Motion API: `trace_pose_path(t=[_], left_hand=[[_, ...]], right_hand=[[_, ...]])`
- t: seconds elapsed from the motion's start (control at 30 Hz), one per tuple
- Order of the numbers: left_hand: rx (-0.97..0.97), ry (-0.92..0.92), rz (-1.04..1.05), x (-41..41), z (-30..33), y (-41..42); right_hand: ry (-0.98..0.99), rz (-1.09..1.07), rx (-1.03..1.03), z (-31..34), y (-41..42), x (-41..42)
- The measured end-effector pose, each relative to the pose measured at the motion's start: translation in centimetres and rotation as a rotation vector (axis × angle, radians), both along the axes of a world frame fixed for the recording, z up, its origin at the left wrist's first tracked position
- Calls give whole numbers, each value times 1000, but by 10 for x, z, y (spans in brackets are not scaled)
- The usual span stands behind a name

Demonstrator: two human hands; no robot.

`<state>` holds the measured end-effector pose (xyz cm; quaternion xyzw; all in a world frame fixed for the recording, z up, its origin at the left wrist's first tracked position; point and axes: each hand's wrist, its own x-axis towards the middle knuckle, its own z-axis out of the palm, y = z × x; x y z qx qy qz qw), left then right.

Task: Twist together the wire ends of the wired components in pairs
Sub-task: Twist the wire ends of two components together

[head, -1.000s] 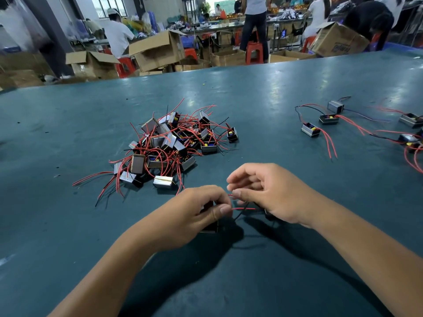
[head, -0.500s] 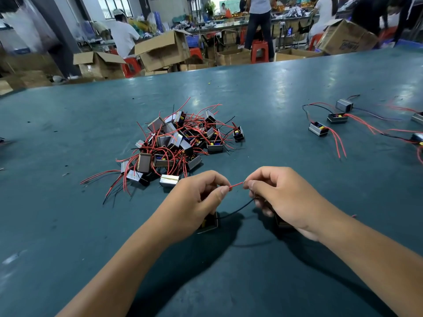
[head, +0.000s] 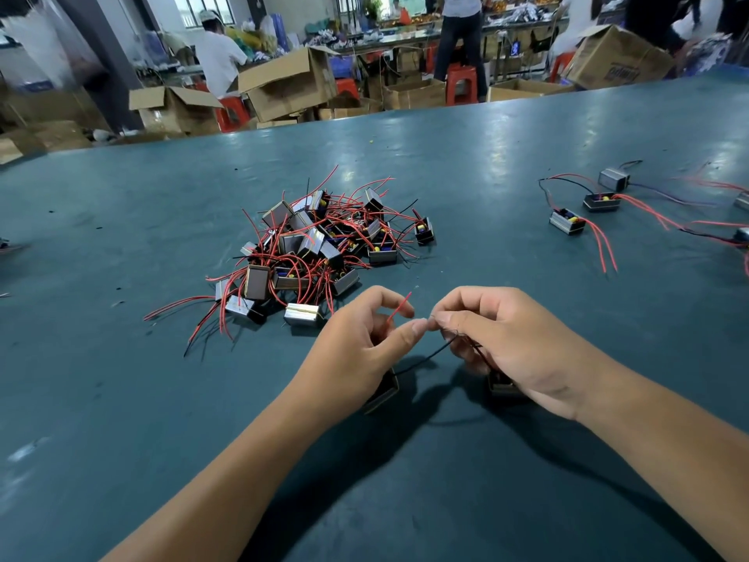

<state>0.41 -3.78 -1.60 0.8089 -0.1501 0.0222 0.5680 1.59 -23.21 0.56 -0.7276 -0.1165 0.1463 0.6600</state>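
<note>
Over the dark green table [head: 405, 480], my left hand [head: 356, 350] and my right hand [head: 502, 338] meet fingertip to fingertip and pinch thin wire ends between them. A red wire end [head: 399, 307] sticks up from my left fingers. A black wire [head: 425, 358] runs below the hands to a small box-shaped component [head: 385, 393] under my left hand. A second component [head: 500, 385] lies under my right palm, mostly hidden. A pile of loose wired components [head: 312, 253] with red and black leads lies just beyond my left hand.
Several components with joined wires [head: 600, 204] lie spread at the right of the table. Beyond the far edge stand cardboard boxes [head: 283, 83], red stools and people at other benches.
My hands have lifted a little and closed together. The red wire, stretched between both hands before, now sticks up free from my left fingers, while the fingertips pinch at the wire tips.
</note>
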Motion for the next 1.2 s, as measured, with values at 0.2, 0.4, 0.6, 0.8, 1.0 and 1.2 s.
trace_pose_path(t=[0.2, 0.4, 0.6, 0.8, 1.0, 1.2], left_hand=[[4, -24, -59, 0, 4, 2], [-21, -29, -47, -1, 8, 2], [-17, -22, 4, -3, 11, 1], [43, -37, 20, -5, 11, 0], [38, -5, 26, -8, 9, -6], [51, -22, 49, -10, 7, -11]], right_hand=[[-35, 50, -55, 1, -1, 0], [-49, 79, -94, 1, -2, 1], [-13, -65, -6, -2, 1, 2], [-1, -167, 117, -4, 5, 2], [7, -127, 237, -8, 12, -2], [-26, -153, 278, -12, 14, -3]])
